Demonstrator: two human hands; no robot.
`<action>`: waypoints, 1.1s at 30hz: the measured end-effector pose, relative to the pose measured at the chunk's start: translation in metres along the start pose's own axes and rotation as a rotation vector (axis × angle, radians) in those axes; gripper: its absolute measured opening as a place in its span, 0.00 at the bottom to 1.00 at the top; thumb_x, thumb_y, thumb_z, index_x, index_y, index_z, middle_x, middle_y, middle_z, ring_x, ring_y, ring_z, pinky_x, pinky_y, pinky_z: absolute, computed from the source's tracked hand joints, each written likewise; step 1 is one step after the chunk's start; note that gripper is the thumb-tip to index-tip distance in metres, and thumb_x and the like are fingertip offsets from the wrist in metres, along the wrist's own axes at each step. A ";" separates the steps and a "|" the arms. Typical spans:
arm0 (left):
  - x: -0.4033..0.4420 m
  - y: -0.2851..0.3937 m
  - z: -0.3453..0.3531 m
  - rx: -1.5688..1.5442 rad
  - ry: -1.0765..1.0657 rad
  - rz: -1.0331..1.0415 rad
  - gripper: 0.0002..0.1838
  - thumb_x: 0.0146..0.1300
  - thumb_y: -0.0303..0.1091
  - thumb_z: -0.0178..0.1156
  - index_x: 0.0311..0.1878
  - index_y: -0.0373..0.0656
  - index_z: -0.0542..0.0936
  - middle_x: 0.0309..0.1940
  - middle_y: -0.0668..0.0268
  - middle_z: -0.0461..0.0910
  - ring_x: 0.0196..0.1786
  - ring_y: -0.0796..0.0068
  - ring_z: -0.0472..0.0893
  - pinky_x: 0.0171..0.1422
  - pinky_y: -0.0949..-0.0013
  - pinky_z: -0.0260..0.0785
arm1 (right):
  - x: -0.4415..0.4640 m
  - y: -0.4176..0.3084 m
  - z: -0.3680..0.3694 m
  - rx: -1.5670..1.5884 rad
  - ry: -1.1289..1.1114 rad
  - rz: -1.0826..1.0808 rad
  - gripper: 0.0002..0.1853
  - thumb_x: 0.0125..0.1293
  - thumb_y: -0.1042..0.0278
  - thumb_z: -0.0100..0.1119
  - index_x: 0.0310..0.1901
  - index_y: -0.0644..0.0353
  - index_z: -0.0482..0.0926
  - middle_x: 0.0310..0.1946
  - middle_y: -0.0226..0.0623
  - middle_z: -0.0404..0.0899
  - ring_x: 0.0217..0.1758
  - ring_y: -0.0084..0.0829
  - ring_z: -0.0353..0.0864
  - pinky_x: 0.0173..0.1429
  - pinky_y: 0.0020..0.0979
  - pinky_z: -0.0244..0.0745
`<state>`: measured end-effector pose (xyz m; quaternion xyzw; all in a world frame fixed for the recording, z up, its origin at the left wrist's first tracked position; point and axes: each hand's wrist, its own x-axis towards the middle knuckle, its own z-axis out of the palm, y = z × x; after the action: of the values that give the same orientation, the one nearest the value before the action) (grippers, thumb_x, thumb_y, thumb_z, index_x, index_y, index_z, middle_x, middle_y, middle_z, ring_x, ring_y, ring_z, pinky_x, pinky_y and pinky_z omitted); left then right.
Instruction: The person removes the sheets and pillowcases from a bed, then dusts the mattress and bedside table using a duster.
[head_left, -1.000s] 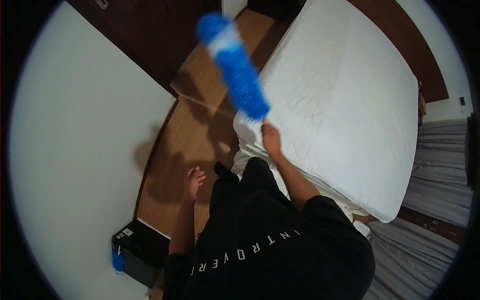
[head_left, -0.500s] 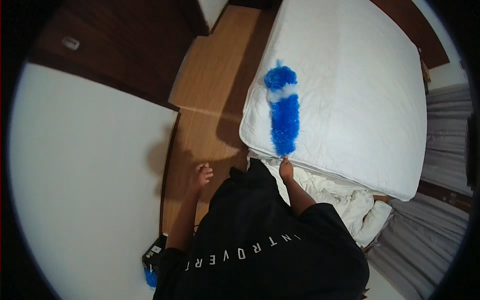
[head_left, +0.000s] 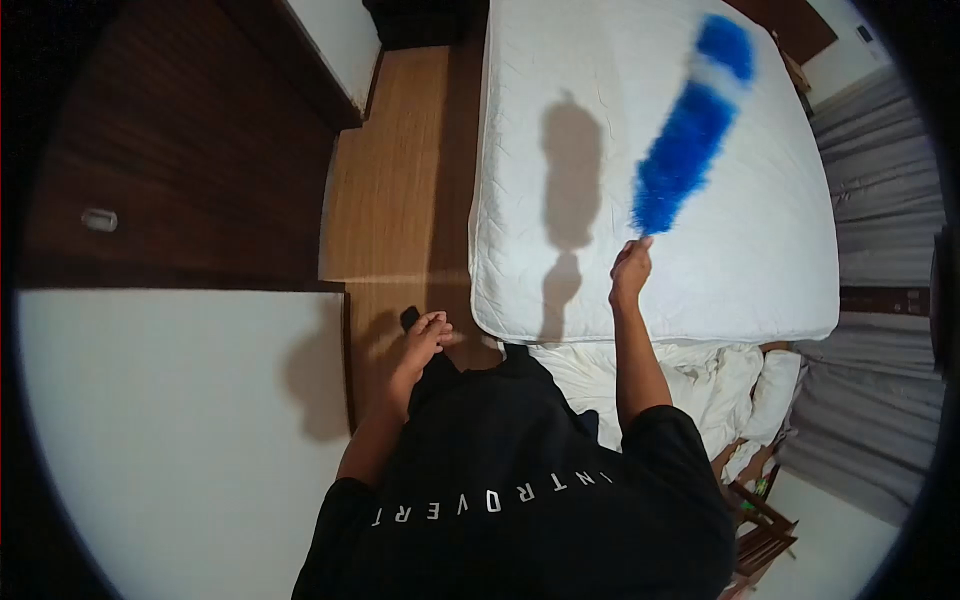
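Observation:
My right hand (head_left: pixel 631 270) is closed around the handle end of a fluffy duster (head_left: pixel 688 140), blue with a white band near its far end. The duster is held at a slant above the white mattress (head_left: pixel 530 280), and its shadow falls on the mattress to the left. My left hand (head_left: pixel 428 335) hangs over the floor left of the mattress corner, its fingers loosely bent and apart. Nothing shows in it.
Crumpled white bedding (head_left: pixel 690 385) lies by the near end of the mattress. Grey curtains (head_left: pixel 880 400) hang at right, with a wooden chair-like frame (head_left: pixel 765 540) below. A white wall (head_left: pixel 180 400) and a dark wooden door (head_left: pixel 170 150) stand left of the wood floor (head_left: pixel 385 150).
My right hand has moved forward and right, raising the duster off the mattress and tilting it to the right. My left hand has shifted slightly right, and the view has turned.

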<state>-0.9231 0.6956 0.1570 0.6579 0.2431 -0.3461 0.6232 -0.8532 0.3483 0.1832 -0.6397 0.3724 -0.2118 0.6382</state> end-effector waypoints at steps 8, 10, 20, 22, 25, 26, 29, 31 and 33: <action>0.020 0.028 -0.111 0.178 -0.082 -0.045 0.26 0.60 0.52 0.49 0.56 0.44 0.65 0.45 0.63 0.73 0.47 0.72 0.74 0.50 0.68 0.63 | -0.151 0.232 -0.019 -0.920 -0.255 0.485 0.27 0.66 0.53 0.28 0.55 0.70 0.60 0.32 0.60 0.75 0.38 0.52 0.75 0.41 0.49 0.67; 0.028 0.032 -0.146 0.167 -0.078 -0.056 0.26 0.60 0.51 0.48 0.56 0.43 0.65 0.44 0.62 0.73 0.46 0.71 0.73 0.49 0.67 0.63 | -0.176 0.232 -0.003 -0.792 -0.179 0.565 0.29 0.66 0.51 0.25 0.49 0.72 0.65 0.33 0.62 0.74 0.40 0.53 0.74 0.43 0.48 0.67; 0.071 0.058 -0.215 0.221 -0.229 -0.135 0.36 0.61 0.62 0.23 0.56 0.44 0.66 0.48 0.60 0.72 0.49 0.67 0.72 0.52 0.61 0.60 | -0.225 0.168 0.064 -0.524 0.027 0.576 0.35 0.66 0.45 0.24 0.28 0.71 0.76 0.29 0.57 0.76 0.40 0.54 0.74 0.45 0.44 0.65; 0.073 0.060 -0.206 0.274 -0.267 -0.059 0.36 0.62 0.61 0.22 0.54 0.43 0.68 0.46 0.62 0.74 0.49 0.70 0.72 0.52 0.63 0.60 | -0.235 0.159 0.085 -0.399 0.051 0.510 0.33 0.65 0.43 0.26 0.20 0.65 0.71 0.18 0.44 0.68 0.24 0.41 0.66 0.29 0.37 0.59; 0.074 0.066 -0.198 0.282 -0.335 -0.041 0.37 0.61 0.63 0.24 0.53 0.43 0.69 0.45 0.62 0.74 0.48 0.71 0.73 0.51 0.65 0.61 | -0.237 0.132 0.104 -0.288 0.032 0.435 0.33 0.65 0.42 0.27 0.15 0.61 0.68 0.09 0.35 0.63 0.09 0.30 0.62 0.15 0.33 0.56; 0.070 0.067 -0.195 0.272 -0.324 -0.039 0.37 0.61 0.63 0.24 0.53 0.43 0.69 0.45 0.62 0.74 0.48 0.71 0.73 0.51 0.65 0.61 | -0.230 0.119 0.105 -0.283 0.050 0.441 0.32 0.65 0.43 0.27 0.18 0.62 0.69 0.09 0.36 0.64 0.10 0.30 0.63 0.15 0.33 0.57; 0.066 0.073 -0.198 0.301 -0.224 -0.033 0.36 0.61 0.64 0.30 0.46 0.41 0.74 0.38 0.64 0.78 0.41 0.70 0.76 0.49 0.66 0.64 | -0.180 0.129 0.090 -0.553 0.087 -0.098 0.31 0.66 0.43 0.28 0.24 0.63 0.71 0.10 0.36 0.64 0.10 0.30 0.64 0.16 0.34 0.59; 0.066 0.072 -0.210 0.260 -0.095 -0.048 0.33 0.60 0.63 0.37 0.39 0.41 0.77 0.31 0.65 0.79 0.36 0.73 0.77 0.43 0.69 0.65 | -0.153 0.077 0.075 -0.428 0.159 0.131 0.29 0.66 0.43 0.30 0.23 0.60 0.71 0.09 0.32 0.63 0.09 0.27 0.61 0.15 0.31 0.56; 0.075 0.066 -0.231 0.234 -0.018 -0.055 0.33 0.59 0.64 0.40 0.37 0.40 0.78 0.29 0.64 0.79 0.35 0.73 0.77 0.41 0.69 0.65 | -0.122 0.044 0.057 -0.158 0.314 0.180 0.26 0.65 0.42 0.32 0.21 0.54 0.69 0.09 0.25 0.61 0.07 0.21 0.56 0.12 0.26 0.50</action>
<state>-0.7905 0.9088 0.1398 0.7160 0.2135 -0.3950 0.5345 -0.8970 0.4813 0.1601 -0.6110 0.5386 -0.2211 0.5363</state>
